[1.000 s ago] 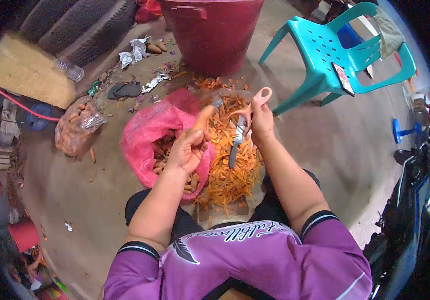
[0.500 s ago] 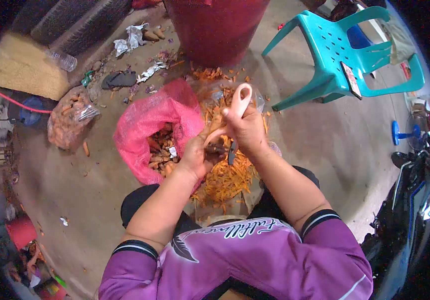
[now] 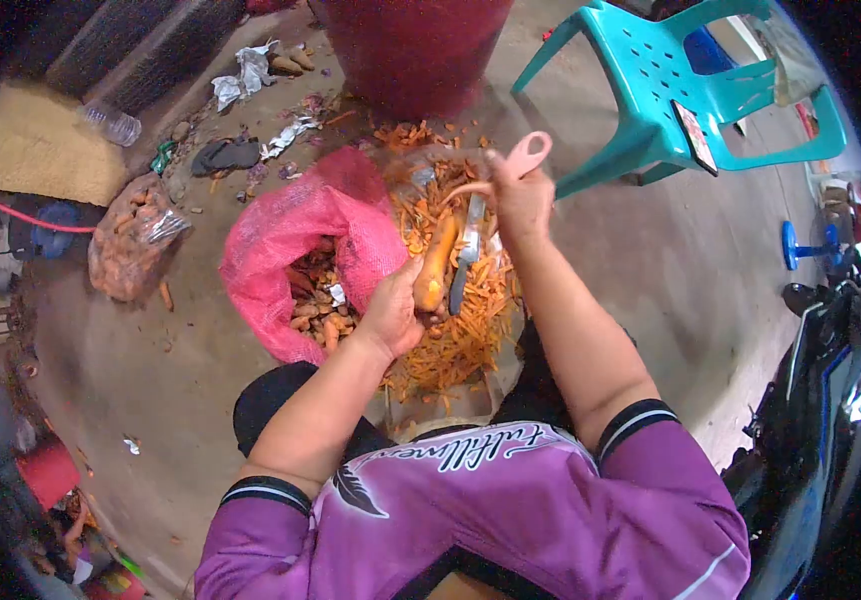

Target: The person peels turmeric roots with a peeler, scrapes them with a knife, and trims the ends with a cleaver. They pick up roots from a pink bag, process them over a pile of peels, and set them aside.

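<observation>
My left hand (image 3: 393,312) is closed around the lower end of a partly peeled carrot (image 3: 437,262), which points away from me. In my right hand (image 3: 525,203) is a pink peeler (image 3: 527,155), its looped handle end sticking out past my fingers and its head near the carrot's far tip. A knife (image 3: 469,244) with a dark handle lies just right of the carrot, above a heap of orange peelings (image 3: 465,350). Left of my left hand, an open pink mesh sack (image 3: 260,265) holds several brownish roots (image 3: 312,318).
A dark red drum (image 3: 412,60) stands ahead, with scraps and paper around its base. To the right are a teal plastic chair (image 3: 640,90) with a phone (image 3: 693,135) on it and a motorcycle (image 3: 815,400). At left sits a clear bag of roots (image 3: 135,240).
My right hand has moved up and right with the peeler, away from my left hand. The carrot and knife blade now show more plainly. The view has shifted slightly.
</observation>
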The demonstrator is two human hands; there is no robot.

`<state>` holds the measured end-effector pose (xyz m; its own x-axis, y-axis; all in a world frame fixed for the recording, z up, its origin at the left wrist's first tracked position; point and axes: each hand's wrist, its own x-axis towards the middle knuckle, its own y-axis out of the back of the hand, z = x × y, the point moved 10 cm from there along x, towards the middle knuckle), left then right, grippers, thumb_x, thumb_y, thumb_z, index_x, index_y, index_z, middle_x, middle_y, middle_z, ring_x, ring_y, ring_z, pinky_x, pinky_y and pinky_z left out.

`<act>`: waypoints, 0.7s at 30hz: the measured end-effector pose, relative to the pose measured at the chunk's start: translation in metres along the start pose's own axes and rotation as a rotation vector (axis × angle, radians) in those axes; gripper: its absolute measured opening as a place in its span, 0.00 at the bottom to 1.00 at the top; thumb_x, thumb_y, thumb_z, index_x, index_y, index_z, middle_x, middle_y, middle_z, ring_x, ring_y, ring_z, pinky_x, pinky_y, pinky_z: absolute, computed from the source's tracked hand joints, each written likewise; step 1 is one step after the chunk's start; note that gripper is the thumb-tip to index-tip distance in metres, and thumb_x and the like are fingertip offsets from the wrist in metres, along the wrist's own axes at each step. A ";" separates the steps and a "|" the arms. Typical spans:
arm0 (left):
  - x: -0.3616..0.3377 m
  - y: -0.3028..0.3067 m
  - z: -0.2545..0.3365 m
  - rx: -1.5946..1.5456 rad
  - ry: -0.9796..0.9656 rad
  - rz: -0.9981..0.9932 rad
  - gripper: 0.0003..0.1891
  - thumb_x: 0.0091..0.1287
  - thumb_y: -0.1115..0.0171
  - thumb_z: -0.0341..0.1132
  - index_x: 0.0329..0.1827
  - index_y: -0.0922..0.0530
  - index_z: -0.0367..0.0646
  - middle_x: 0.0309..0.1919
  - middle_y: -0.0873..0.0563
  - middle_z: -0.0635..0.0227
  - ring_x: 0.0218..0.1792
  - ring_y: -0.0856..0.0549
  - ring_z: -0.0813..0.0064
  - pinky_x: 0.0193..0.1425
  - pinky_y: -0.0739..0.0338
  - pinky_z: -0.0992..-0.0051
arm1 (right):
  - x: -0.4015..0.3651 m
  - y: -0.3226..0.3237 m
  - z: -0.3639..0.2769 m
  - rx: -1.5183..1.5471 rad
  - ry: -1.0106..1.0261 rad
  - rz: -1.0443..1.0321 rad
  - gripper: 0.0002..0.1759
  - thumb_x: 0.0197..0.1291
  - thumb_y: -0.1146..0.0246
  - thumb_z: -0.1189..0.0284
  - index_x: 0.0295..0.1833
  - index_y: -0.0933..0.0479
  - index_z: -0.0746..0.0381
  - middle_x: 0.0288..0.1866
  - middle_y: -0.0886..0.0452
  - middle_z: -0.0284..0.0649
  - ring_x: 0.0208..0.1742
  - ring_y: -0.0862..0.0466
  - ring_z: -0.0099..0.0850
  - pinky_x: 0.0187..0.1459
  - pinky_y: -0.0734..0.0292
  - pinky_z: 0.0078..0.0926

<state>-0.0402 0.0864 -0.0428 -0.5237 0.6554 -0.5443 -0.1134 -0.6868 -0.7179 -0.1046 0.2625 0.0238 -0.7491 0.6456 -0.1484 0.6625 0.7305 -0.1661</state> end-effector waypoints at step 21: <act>0.003 0.001 0.022 0.203 -0.309 0.143 0.17 0.67 0.64 0.41 0.48 0.29 0.42 0.36 0.22 0.69 0.34 0.22 0.78 0.38 0.29 0.78 | -0.030 -0.020 0.026 -0.389 -0.007 -0.082 0.10 0.51 0.44 0.70 0.25 0.32 0.65 0.17 0.30 0.35 0.15 0.29 0.22 0.16 0.35 0.20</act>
<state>-0.0608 0.0803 -0.0357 -0.7723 0.4442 -0.4541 -0.1691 -0.8328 -0.5270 -0.0950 0.2229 0.0066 -0.7987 0.5810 -0.1568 0.5495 0.8103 0.2035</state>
